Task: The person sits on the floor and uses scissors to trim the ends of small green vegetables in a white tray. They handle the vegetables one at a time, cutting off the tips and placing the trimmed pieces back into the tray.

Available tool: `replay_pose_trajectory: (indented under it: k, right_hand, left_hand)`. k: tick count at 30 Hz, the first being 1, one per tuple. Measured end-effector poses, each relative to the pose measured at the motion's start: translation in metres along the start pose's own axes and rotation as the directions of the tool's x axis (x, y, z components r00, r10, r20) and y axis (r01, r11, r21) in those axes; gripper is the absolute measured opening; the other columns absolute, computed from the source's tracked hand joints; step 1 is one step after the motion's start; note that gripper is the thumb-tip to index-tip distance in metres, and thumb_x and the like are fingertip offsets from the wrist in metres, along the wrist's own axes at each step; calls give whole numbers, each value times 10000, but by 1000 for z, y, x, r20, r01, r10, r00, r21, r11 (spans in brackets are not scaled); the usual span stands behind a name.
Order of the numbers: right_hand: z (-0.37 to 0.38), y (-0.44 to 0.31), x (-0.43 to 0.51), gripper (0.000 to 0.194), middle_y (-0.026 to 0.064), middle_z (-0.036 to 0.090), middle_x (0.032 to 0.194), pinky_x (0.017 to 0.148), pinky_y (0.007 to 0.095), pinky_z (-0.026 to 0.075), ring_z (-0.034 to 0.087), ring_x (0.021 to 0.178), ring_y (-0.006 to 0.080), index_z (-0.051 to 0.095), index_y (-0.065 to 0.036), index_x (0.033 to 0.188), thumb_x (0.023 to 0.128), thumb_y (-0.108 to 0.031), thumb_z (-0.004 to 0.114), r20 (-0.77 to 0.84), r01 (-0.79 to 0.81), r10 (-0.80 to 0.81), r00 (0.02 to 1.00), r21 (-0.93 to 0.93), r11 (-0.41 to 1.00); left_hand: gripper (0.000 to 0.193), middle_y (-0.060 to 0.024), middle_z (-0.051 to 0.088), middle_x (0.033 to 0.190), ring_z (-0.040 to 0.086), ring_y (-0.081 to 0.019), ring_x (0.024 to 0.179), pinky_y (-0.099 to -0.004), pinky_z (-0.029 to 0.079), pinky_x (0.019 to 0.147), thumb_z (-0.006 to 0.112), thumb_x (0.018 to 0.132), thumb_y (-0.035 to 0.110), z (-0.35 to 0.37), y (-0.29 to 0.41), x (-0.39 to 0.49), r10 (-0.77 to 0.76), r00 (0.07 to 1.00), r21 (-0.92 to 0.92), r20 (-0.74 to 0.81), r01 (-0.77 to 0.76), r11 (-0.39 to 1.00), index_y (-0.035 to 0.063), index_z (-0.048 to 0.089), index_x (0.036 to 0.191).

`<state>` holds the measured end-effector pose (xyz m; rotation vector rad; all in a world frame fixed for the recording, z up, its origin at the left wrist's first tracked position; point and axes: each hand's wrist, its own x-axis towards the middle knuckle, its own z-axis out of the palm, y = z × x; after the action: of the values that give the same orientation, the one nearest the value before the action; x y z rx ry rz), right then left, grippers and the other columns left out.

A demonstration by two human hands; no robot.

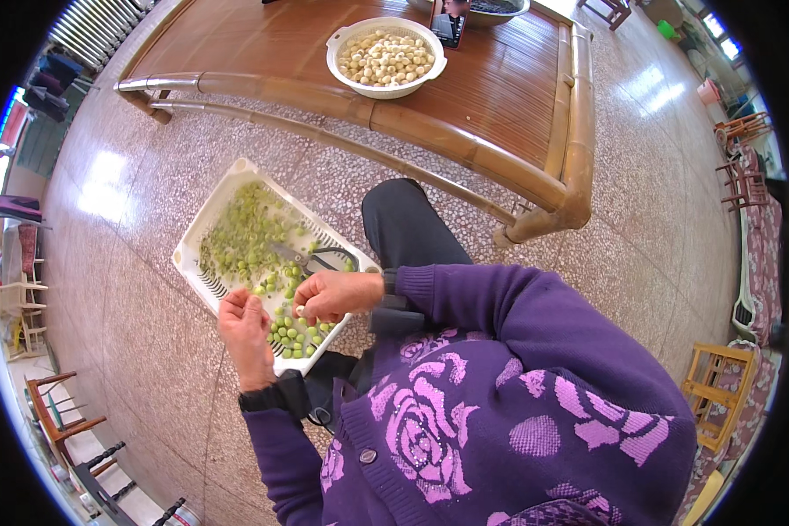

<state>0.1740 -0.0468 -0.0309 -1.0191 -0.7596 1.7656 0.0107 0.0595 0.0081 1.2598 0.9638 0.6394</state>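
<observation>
My left hand is raised over the near left edge of a white plastic tray, its thumb and fingertips brought together; whether they pinch anything small cannot be made out. Close by on the right, my right hand is over the tray with a pale peeled seed between its fingers. Round green seeds, probably lotus seeds, lie at the tray's near end. Green peel pieces cover much of its far part. Dark-handled shears rest among them, partly beyond my right hand.
A bamboo table stands ahead, bearing a white plastic colander of pale peeled seeds, a phone and a metal basin. My dark-trousered knee is right of the tray. Wooden chairs stand around the room's edges.
</observation>
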Motion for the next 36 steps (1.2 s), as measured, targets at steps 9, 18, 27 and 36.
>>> replay_pose_trajectory:
  k: [9, 18, 27, 36]
  right_hand:
    - [9, 3, 11, 259, 92, 594, 629, 486, 367, 430, 581, 567, 214, 600, -36, 726, 819, -277, 624, -158, 249, -356, 921, -464, 850]
    - [21, 6, 13, 201, 146, 638, 722, 620, 422, 484, 618, 675, 336, 637, -63, 723, 780, -255, 617, 7, 286, -501, 865, -827, 483]
    - [-1, 6, 10, 210, -48, 522, 583, 452, 238, 333, 426, 487, 58, 689, -11, 858, 877, -207, 614, -115, 44, -66, 991, -182, 982]
    - [-1, 16, 10, 225, 8, 530, 559, 388, 223, 323, 440, 439, 68, 647, 0, 817, 807, -216, 711, -144, 4, 7, 989, 77, 997]
  left_hand:
    - [382, -118, 478, 1208, 540, -189, 975, -241, 489, 686, 432, 1000, 282, 6, -26, 8, -209, 971, -276, 112, 233, 933, 17, 400, 1274]
    - [479, -155, 486, 1219, 498, -216, 1061, -345, 413, 937, 334, 1013, 392, 27, -31, -3, -343, 935, -453, 90, 345, 822, -18, 425, 1243]
    - [185, -18, 616, 848, 482, -49, 638, -182, 401, 567, 551, 919, 61, 26, -21, -39, -84, 991, 47, 106, 80, 996, -13, 609, 1078]
    - [188, -34, 630, 806, 561, -69, 662, -170, 424, 560, 640, 871, 43, 11, -33, -41, 9, 994, 38, 110, -13, 999, -23, 618, 1045]
